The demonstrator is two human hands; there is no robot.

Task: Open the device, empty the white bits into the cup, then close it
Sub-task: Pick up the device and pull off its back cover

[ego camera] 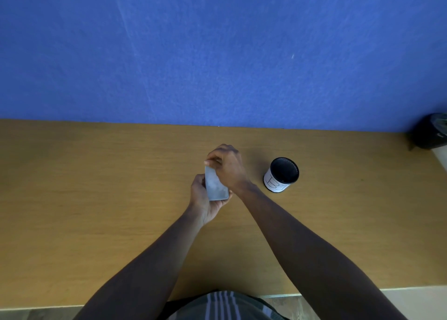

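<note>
Your left hand (202,200) cradles the device (216,185) from below and behind, fingers wrapped round its left edge, palm under its near end. It's a flat grey slab with rounded corners, held up off the table (96,198), tilted, its broad face toward you. Your right hand (227,166) comes over the top, fingertips (211,162) pinched on the far end of the device. Both hands are closed on it. Can't tell whether it's open or sealed; no white bits are visible.

The cup (281,174) stands upright on the table to the right of the device, well apart from it and clear of both hands. It has a black mesh inside and a white paper label round the wall with dark hand-drawn marks. Its contents can't be made out.

Beyond the cup, at the far right table edge against the blue wall (217,53), sits a dark object (430,132), partly cut off.
</note>
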